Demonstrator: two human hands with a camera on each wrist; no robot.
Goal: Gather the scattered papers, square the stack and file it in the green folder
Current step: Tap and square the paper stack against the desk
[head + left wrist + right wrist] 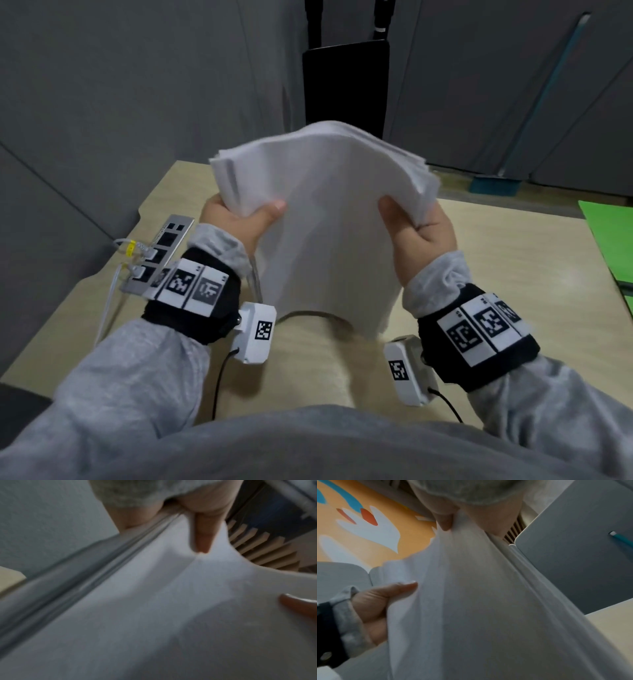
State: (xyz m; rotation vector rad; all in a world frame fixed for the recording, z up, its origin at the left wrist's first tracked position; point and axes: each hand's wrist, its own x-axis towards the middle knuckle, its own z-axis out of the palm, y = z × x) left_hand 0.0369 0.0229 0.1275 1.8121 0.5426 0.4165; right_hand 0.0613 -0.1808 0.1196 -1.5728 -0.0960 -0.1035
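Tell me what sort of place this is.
Probably an office cubicle or desk booth. Grey partition panels enclose a light wood desk, a power strip with plugged cables lies at its left edge, and both hands hold a paper stack near a green folder.

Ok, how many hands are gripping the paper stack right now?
2. The left hand grips the paper stack at its left edge, the right hand at its right edge, thumbs on the near face. The fingers behind are hidden.
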